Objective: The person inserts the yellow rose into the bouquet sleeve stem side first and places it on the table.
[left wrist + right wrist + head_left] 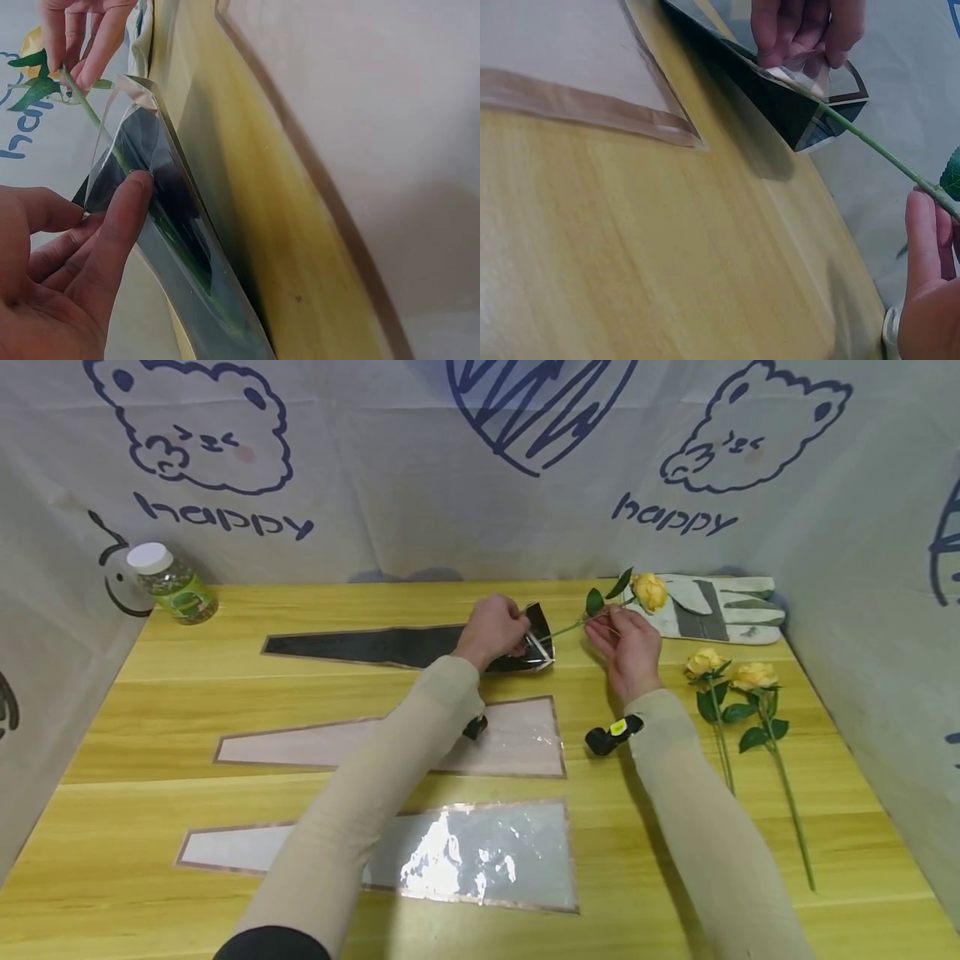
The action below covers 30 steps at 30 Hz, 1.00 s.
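Observation:
My left hand (493,631) pinches the clear front film at the wide mouth of a black flower sleeve (345,648), holding that mouth open. My right hand (628,647) holds a yellow artificial rose (649,592) by its green stem, just below the leaves. In the left wrist view the stem (90,112) runs through the mouth and down inside the sleeve, behind the clear film. Bloom and leaves stay outside, beyond the right fingers. From the right wrist, the bare stretch of stem (877,148) shows between the two hands.
A pink sleeve (525,735) and a white sleeve (517,852) lie flat nearer me, partly under my left arm. Two more yellow roses (707,662) lie at the right. Behind them is a work glove (750,618). A white-lidded jar (176,587) stands back left.

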Available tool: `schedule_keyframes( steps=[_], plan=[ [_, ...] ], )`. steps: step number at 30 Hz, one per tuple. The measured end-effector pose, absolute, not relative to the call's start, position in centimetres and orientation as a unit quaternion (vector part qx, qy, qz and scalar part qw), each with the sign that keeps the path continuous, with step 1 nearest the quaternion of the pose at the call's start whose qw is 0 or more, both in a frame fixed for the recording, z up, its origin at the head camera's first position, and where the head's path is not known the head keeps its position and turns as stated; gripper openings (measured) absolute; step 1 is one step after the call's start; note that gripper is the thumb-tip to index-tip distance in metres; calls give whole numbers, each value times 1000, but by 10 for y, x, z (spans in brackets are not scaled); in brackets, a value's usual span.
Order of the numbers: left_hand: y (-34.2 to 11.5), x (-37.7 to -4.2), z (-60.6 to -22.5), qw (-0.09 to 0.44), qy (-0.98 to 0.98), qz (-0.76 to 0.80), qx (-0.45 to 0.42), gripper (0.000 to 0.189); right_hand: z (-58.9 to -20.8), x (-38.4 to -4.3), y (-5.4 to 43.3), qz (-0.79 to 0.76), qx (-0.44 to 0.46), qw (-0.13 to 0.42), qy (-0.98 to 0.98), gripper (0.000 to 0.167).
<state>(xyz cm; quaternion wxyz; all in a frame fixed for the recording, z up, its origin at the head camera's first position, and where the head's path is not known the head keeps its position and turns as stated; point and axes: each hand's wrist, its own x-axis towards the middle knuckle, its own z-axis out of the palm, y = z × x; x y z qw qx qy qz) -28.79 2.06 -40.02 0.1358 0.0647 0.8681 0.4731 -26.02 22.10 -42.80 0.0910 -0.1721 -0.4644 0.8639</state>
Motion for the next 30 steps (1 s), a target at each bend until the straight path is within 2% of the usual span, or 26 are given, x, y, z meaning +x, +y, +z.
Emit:
schedule_keyframes(
  steps=[9,17,21,25,30],
  plan=[
    [22,-288,-400,143,857,492,61,16,-430,-260,214,881,-152,131,-429,5],
    [26,-288,-398,117,835,532,77,15,-432,-259,205,902,-145,54,-404,4],
    [27,-287,-397,107,840,526,79,15,-431,-259,203,905,-131,24,-404,14],
    [25,-287,-397,107,841,526,67,14,-430,-258,203,903,-130,21,-409,24],
    [23,-288,-399,107,850,509,85,16,-430,-257,205,899,-129,26,-418,22]
  ],
)
